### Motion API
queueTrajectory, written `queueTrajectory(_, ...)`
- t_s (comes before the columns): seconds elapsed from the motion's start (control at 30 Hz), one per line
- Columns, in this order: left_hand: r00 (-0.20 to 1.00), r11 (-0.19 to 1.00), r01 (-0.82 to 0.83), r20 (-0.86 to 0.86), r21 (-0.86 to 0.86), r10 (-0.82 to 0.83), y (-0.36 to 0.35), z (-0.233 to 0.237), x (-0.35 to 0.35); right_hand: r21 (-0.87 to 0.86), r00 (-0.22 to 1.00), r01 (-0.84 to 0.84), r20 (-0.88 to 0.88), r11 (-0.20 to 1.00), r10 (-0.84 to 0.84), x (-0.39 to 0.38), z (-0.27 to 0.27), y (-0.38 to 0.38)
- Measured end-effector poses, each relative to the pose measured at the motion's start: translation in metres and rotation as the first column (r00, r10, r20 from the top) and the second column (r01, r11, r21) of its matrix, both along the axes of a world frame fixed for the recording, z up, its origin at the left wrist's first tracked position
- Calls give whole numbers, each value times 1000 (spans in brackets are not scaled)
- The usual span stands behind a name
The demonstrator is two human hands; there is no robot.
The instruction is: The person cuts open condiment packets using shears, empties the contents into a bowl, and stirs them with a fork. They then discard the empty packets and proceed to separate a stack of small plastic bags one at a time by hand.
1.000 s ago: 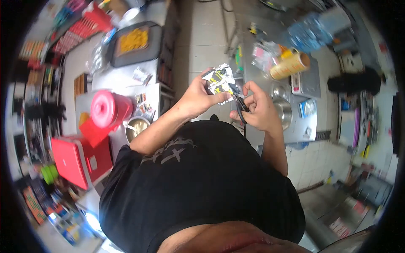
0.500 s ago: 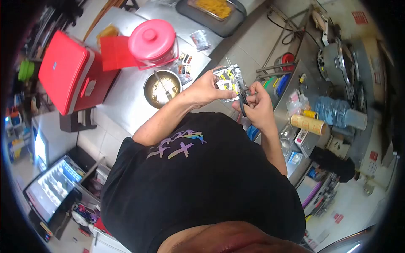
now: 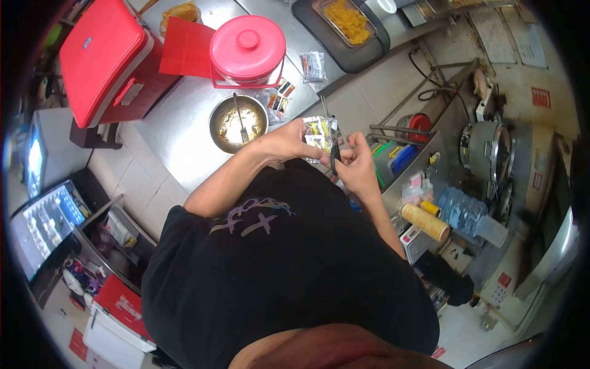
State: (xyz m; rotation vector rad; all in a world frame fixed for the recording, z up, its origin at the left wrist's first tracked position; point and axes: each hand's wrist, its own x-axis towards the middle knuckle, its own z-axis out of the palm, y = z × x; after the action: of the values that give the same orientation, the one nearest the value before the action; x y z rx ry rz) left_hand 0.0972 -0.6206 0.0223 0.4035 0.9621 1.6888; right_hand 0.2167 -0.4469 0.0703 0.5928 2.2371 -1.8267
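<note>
In front of my chest my left hand [image 3: 287, 142] is closed around several silver foil packets [image 3: 318, 130] with yellow-green printing. My right hand [image 3: 357, 171] grips a pair of scissors by its black handles [image 3: 334, 161]; the blades point up along the packets' right edge and are partly hidden. Left of the hands, a metal bowl [image 3: 216, 136] with pale contents and a fork [image 3: 242, 123] leaning in it stands on the steel table [image 3: 175, 138]. Small sachets [image 3: 283, 92] lie just behind the bowl.
A pink lidded bucket [image 3: 247, 52] and a red cooler box [image 3: 104, 67] stand behind the bowl. At the back, a dark tray [image 3: 341, 60] carries yellow food in a container. To my right a steel counter holds a plastic wrap roll [image 3: 425, 222] and a blue water bottle [image 3: 464, 212].
My head view has turned, so the table things sit further right and lower. Both hands keep their grip on the packets and the scissors, which stay at the packets' right edge.
</note>
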Motion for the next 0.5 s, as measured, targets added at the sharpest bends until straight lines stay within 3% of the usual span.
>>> queueTrajectory(0.13, 996, 996, -78, -35, -51, 77, 17, -8, -7, -117, 1000, -1, -31, 993, -3, -23, -24, 25)
queueTrajectory(0.2, 991, 979, -112, 51, -169, 123, 31, -20, -18, -90, 997, -67, -55, 994, 62, -44, -72, 52)
queueTrajectory(0.23, 989, 961, -112, 65, -252, 132, 37, -50, -28, -84, 990, -104, -107, 991, 95, -62, -93, 59)
queueTrajectory(0.3, 954, 934, -245, 106, -260, 280, 56, -97, -45, -89, 977, -162, -156, 983, 146, -101, -138, 75)
queueTrajectory(0.33, 942, 914, -271, 112, -302, 316, 61, -117, -59, -80, 979, -184, -105, 980, 175, -122, -162, 82)
queueTrajectory(0.4, 976, 853, -170, 33, -494, 213, 63, -172, -88, -88, 973, -229, -49, 970, 225, -163, -227, 99)
queueTrajectory(0.43, 979, 789, -146, 28, -597, 202, 67, -177, -96, -124, 968, -246, 24, 961, 251, -182, -269, 106)
queueTrajectory(0.5, 946, 785, -216, 74, -581, 315, 76, -168, -103, -152, 941, -290, 134, 945, 310, -204, -295, 110)
